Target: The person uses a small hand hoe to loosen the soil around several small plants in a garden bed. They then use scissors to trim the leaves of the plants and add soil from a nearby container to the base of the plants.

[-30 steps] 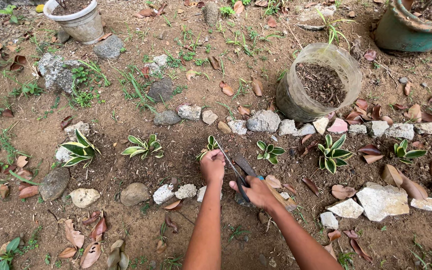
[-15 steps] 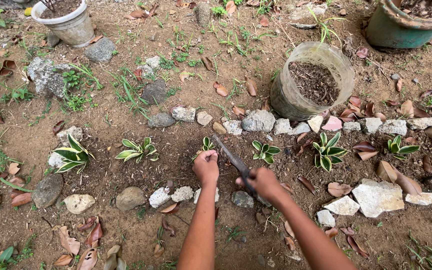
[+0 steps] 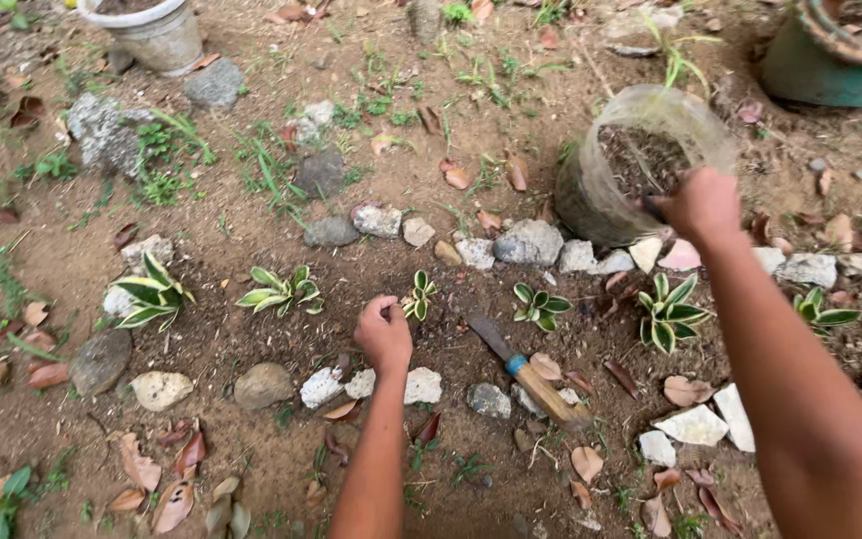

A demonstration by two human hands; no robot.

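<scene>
Your right hand (image 3: 702, 205) has let go of the knife (image 3: 531, 372), now lying on the soil, and reaches into the clear pot (image 3: 641, 160), grip contents hidden. Left hand (image 3: 383, 331) pinches closed beside the small striped plant (image 3: 417, 295).

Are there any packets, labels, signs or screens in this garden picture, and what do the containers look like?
No packets, labels, signs or screens show.
Clear plastic container: round, holding dark soil, behind the stone row; the right hand reaches into it.
Green pot: round, top right corner.
Pale grey pot: round, top left.
</scene>
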